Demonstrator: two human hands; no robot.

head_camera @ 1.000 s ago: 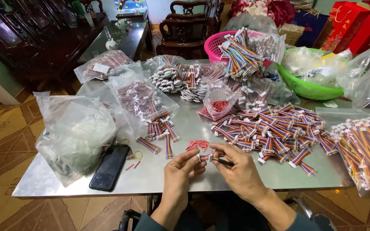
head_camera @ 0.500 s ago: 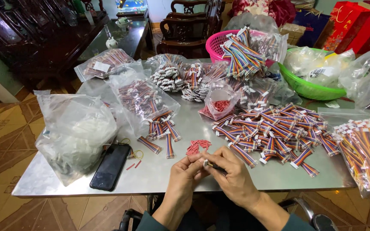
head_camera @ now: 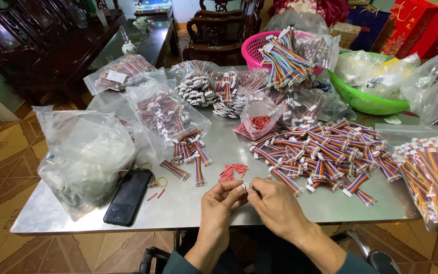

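My left hand (head_camera: 220, 203) and my right hand (head_camera: 276, 203) meet at the near edge of a steel table (head_camera: 188, 203). Together they pinch a small white connector (head_camera: 247, 187) between their fingertips; the wires behind it are hidden by my right hand. Just beyond my hands lies a small heap of red pieces (head_camera: 233, 171). To the right spreads a big pile of short multicoloured ribbon cables with white connectors (head_camera: 325, 152). A few loose cables (head_camera: 191, 155) lie to the left of the red pieces.
A black phone (head_camera: 128, 197) lies at the front left beside a large clear bag (head_camera: 84, 155). Bags of cables (head_camera: 166, 114), a small bag of red pieces (head_camera: 259, 123), a pink basket (head_camera: 257, 45) and a green bowl (head_camera: 366, 101) crowd the back. Another cable bag (head_camera: 432, 172) lies right.
My hands have drifted slightly toward me and turned the connector between the fingertips. The view has shifted a little; the piles and bags stay where they were.
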